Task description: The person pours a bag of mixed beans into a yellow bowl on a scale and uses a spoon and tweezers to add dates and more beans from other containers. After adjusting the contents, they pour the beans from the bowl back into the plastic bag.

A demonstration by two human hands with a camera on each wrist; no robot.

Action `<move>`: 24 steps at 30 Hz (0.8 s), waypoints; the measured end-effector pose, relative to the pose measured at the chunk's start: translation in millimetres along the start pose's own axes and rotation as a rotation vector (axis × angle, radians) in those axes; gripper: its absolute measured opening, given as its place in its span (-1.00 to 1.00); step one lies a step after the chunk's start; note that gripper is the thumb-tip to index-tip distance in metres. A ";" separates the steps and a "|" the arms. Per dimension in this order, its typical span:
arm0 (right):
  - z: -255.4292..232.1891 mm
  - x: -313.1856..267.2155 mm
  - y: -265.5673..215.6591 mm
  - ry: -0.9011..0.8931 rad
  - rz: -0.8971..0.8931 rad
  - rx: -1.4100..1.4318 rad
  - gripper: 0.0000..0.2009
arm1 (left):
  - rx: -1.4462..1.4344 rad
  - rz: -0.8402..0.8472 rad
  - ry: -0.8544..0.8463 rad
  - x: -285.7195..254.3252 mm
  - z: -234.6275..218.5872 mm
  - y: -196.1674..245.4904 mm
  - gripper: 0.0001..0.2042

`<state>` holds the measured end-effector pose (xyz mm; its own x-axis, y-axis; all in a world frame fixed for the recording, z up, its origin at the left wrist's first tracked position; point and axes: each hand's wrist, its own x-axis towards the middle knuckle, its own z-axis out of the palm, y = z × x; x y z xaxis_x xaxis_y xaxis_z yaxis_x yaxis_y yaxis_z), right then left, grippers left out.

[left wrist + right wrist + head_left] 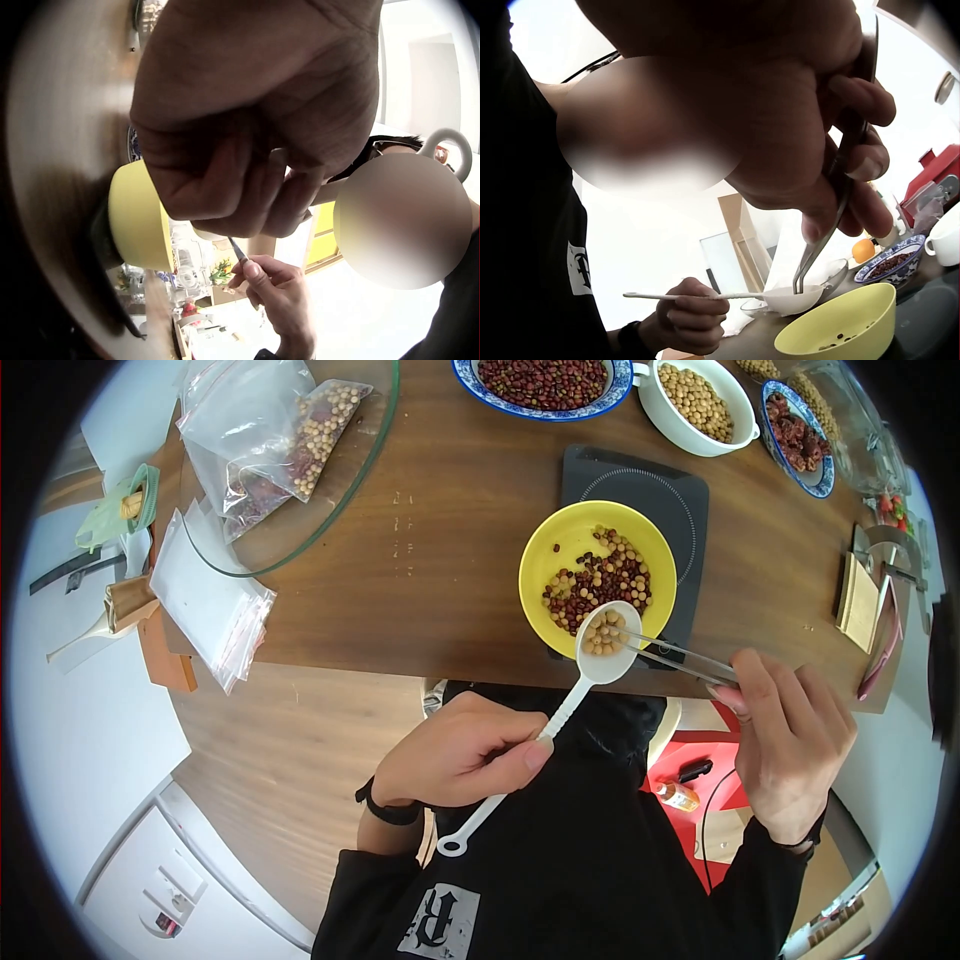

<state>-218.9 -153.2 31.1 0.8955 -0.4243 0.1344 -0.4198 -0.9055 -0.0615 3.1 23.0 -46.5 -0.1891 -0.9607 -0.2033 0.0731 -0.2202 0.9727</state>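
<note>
In the head view the left hand [462, 750] grips the handle of a white spoon [606, 642], whose bowl of pale round beans is over the near rim of a yellow bowl [540, 600]. That bowl holds dark red and pale beans. Metal tweezers [690, 660] are pinched in the right hand [795, 745], their tips in the spoon's bowl at the pale beans. From the right wrist view, the tweezers [832, 225] reach down into the spoon [791, 300] above the yellow bowl [855, 322]. Whether the tips grip a bean cannot be told.
A black induction plate [640, 485] lies partly under the yellow bowl. Behind are a blue-rimmed bowl of red beans [545, 385], a white pot of pale beans [697, 405] and a small patterned dish [797, 440]. A glass tray [375, 455] and plastic bags [215, 595] are at left.
</note>
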 end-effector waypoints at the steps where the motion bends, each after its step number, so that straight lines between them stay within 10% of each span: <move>1: -0.5 0.3 -0.5 -0.003 -0.010 -0.007 -0.67 | 0.001 -0.002 -0.002 0.1 -0.5 0.4 -0.66; 24: -0.7 -1.3 2.9 0.052 0.011 -0.038 -0.66 | -0.025 -0.069 0.055 -3.5 -3.0 -9.2 -0.65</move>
<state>-221.4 -155.3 31.4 0.8825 -0.4324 0.1847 -0.4355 -0.8998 -0.0256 6.1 27.9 -55.1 -0.1406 -0.9507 -0.2764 0.0858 -0.2898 0.9532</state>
